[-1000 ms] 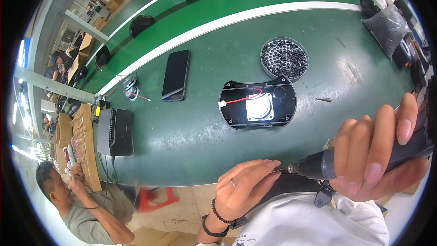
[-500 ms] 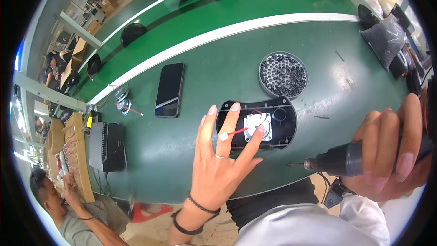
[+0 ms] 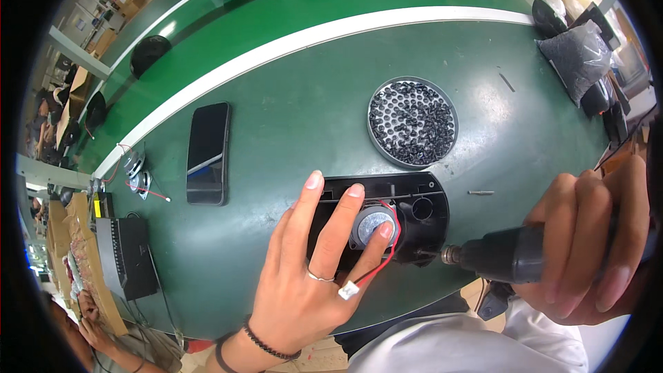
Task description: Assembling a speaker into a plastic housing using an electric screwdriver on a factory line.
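My left hand (image 3: 307,283) lies with fingers spread over a black plastic housing (image 3: 429,228). Its index fingertip rests on the round silver magnet of a small speaker (image 3: 368,223) seated in that housing. A red and black wire (image 3: 396,238) curves from the speaker to a white connector (image 3: 349,291) lying over the same hand. My right hand (image 3: 587,242) wraps round a dark electric screwdriver (image 3: 501,255), held level and pointing left. Its bit reaches over the housing's lower right corner; whether the tip touches there is hard to tell.
Beyond the housing sits a round dish (image 3: 413,122) of small black screws. A phone (image 3: 208,152), loose speakers (image 3: 140,178) and a black box-shaped device (image 3: 122,255) lie leftward. A metal bit (image 3: 481,192) rests nearby; a bag of black pieces (image 3: 579,57) stands far right. Another person (image 3: 103,338) works at lower left.
The view has shifted, with the phone and dish now farther left. The screwdriver's bit has come from beside the housing to over its lower right corner. My left hand stays on the speaker.
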The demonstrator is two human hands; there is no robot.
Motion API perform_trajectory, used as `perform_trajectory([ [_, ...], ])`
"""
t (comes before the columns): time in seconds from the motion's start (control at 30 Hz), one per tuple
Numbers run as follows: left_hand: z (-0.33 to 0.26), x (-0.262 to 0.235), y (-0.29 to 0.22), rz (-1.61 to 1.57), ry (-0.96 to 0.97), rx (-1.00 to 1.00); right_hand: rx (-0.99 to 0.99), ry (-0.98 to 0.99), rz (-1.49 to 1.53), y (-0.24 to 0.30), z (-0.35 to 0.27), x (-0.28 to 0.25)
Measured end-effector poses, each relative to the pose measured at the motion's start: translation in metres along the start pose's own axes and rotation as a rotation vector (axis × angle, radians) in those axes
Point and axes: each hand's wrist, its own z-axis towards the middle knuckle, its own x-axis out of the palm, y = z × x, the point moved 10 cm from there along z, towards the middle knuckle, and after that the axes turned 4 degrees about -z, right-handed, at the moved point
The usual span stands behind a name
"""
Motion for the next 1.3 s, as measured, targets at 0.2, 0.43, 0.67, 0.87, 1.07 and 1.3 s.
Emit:
perform_trajectory([
  [0.2, 0.003, 0.003, 0.007, -0.037, 0.046, -0.05, -0.099, -0.215, 0.034, -0.005, -0.003, 0.0],
  [0.43, 0.004, 0.004, 0.008, -0.031, 0.044, -0.042, -0.056, -0.15, -0.083, -0.017, -0.002, 0.007],
  [0.67, 0.009, 0.0, 0.0, 0.058, -0.036, 0.055, -0.003, -0.206, -0.131, -0.027, -0.006, 0.004],
  [0.87, -0.007, 0.009, 0.012, 0.084, -0.105, 0.152, -0.051, -0.181, -0.062, -0.035, -0.007, 0.009],
  [1.07, -0.015, 0.014, 0.012, 0.143, -0.212, 0.249, -0.011, -0.126, -0.104, -0.033, -0.005, 0.01],
  [1.3, -0.011, 0.009, 0.009, 0.119, -0.413, 0.303, 0.023, -0.091, -0.12, -0.032, -0.006, 0.017],
])
